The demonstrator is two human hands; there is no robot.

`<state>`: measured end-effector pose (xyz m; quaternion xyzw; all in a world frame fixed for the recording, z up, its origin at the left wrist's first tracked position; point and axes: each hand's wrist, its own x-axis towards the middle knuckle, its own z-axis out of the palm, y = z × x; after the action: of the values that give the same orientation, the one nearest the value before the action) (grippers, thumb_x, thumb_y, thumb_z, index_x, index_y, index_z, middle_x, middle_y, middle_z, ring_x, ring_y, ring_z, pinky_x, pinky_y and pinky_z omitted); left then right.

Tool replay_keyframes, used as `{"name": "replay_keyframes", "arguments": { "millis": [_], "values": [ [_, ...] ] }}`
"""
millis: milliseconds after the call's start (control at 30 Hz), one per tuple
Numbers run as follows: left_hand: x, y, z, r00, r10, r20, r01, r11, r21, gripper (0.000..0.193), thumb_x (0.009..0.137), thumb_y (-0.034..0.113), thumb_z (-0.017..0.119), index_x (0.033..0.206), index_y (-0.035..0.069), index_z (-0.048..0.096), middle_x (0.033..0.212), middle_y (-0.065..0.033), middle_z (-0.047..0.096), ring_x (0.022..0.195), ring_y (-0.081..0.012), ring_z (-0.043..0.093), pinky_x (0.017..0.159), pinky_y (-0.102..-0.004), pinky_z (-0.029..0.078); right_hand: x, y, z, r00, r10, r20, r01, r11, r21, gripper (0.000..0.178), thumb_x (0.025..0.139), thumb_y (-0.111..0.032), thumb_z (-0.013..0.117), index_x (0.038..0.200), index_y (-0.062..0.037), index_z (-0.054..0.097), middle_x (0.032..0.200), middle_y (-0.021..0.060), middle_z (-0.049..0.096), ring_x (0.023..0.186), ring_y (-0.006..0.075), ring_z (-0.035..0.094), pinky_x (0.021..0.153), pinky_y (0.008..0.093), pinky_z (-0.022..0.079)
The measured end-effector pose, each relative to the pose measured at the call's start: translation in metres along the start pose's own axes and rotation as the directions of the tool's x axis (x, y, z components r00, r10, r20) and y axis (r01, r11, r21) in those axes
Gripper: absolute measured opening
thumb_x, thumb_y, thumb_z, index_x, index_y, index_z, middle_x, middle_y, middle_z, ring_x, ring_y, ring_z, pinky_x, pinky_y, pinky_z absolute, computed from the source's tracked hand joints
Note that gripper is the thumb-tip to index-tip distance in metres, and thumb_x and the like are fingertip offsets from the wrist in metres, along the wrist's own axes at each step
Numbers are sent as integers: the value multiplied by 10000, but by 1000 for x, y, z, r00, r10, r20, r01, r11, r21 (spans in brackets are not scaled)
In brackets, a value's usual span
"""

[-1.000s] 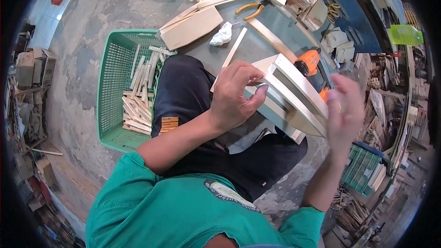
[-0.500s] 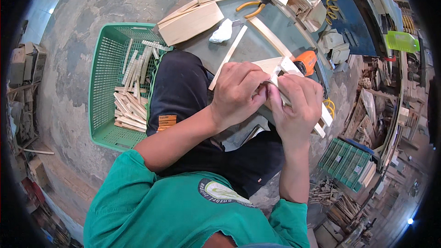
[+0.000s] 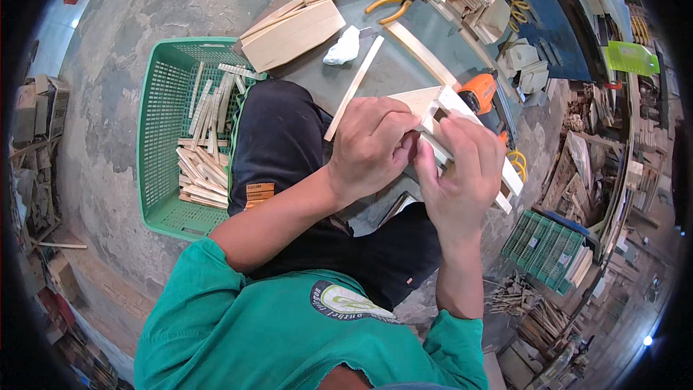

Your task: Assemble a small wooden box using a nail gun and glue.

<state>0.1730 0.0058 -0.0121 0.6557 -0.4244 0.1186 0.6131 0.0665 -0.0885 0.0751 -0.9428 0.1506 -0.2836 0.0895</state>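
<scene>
Bent over the lap of a seated person, the left hand (image 3: 372, 148) sets curled fingertips at the end of a pale wooden frame (image 3: 453, 100), its exact pinch hidden, while the right hand (image 3: 465, 166) grips the same end, fingers hooked over its slats. The frame, above the person's shins, looks light and stiff but crackable along its thin slats, so its solid end corners seem the safest hold. A green basket (image 3: 160, 137) at left contains loose wooden strips (image 3: 206, 173); a smaller green crate (image 3: 541, 249) sits at right, contents unclear.
</scene>
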Motion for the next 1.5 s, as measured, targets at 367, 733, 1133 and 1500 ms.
{"name": "replay_keyframes", "arguments": {
  "millis": [367,733,1133,1500],
  "values": [
    [-1,-2,-5,997,21,80,-23,1000,14,454,707,-64,819,1091,80,625,1031,-88,674,906,-272,658,784,-373,527,-47,-6,-30,991,126,43,-117,978,-175,262,751,-78,828,1003,-91,759,1092,43,674,986,278,614,876,421,465],
    [-6,-5,-4,995,-6,98,10,999,-39,455,719,-72,804,1113,67,623,1031,-107,662,901,-260,652,772,-363,523,-49,-3,-29,995,98,30,-88,966,-245,189,714,-98,817,887,-104,740,1152,26,683,1010,256,630,908,409,423],
    [-2,28,17,880,-447,162,470,869,-155,514,778,201,863,1057,44,461,1030,-95,453,937,-250,475,857,-384,434,-53,-4,-28,995,90,41,-77,964,-254,189,706,-112,818,879,-96,744,1192,41,670,1031,262,627,913,419,420],
    [3,37,17,753,-619,221,656,729,-195,510,843,224,830,1081,19,427,1084,-102,405,974,-210,451,856,-352,458,-26,35,-70,969,248,18,-248,954,167,234,796,-88,783,1018,-35,733,1060,92,723,953,255,677,882,376,521]
  ]
}}
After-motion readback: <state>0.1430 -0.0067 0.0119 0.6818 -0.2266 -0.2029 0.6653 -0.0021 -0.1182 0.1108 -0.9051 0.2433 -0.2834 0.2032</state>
